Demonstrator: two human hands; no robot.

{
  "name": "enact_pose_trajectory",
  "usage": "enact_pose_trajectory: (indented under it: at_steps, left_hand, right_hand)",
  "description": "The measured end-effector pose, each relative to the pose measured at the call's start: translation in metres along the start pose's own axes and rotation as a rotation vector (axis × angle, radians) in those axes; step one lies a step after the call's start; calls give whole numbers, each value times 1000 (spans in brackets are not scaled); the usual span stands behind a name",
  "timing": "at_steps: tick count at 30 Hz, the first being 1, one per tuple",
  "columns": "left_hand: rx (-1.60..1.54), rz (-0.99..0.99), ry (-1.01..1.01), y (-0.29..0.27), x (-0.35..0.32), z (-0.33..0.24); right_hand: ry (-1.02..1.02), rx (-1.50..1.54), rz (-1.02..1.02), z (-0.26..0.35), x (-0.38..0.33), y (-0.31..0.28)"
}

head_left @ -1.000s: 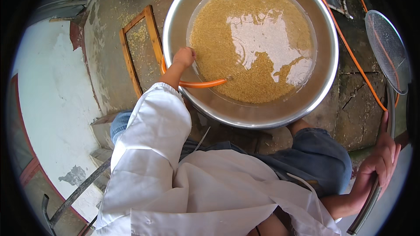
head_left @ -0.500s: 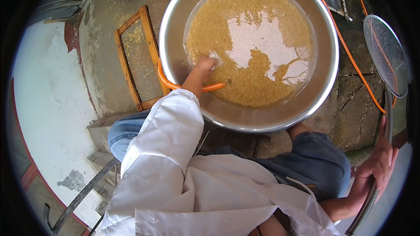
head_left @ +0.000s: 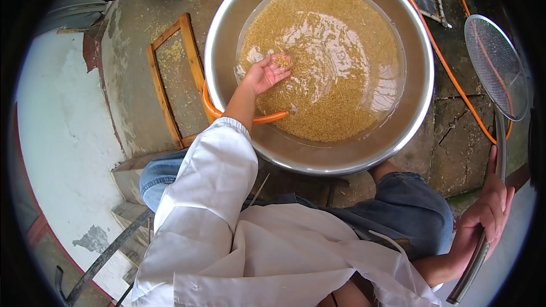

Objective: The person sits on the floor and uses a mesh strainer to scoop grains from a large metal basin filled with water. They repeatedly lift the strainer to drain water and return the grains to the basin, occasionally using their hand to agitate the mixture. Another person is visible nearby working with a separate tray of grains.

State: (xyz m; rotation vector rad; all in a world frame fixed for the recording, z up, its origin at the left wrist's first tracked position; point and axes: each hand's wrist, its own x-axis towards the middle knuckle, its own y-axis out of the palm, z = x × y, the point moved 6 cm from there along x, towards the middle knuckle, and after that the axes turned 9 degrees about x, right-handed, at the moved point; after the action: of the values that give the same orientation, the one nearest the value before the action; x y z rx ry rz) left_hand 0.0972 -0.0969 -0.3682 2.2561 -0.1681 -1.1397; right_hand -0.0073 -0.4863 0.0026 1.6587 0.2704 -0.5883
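Two hands, sieve [head_left: 496, 65] handle upright, mesh up

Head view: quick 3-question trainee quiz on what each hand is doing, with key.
1. True or false: the left hand is cupped palm up over the water in the metal basin, with grains in it.
2. What does the right hand hold? A) the orange hose B) the handle of the mesh skimmer C) the wooden frame
3. Fill in: the orange hose comes over the basin's ____ rim, its end in the water.

Key: 1 true. 2 B; the mesh skimmer is held out to the right of the basin, clear of it. 3 left, next to the wooden frame on the ground.
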Motion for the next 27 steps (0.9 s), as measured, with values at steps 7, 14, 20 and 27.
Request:
enact_pose_trajectory:
  at_steps: [7, 14, 20, 27]
  left_hand:
    - [-38, 47, -24, -3, -6, 2]
    - [27, 55, -1, -1, -4, 7]
    - [63, 57, -6, -4, -2, 8]
    - [138, 60, -51, 0, -10, 8]
  right_hand:
    - [34, 14, 0, -2, -2, 0]
    - [4, -7, 6, -2, -1, 0]
    - [-4, -11, 4, 0, -1, 0]
    - [-8, 4, 12, -3, 0, -1]
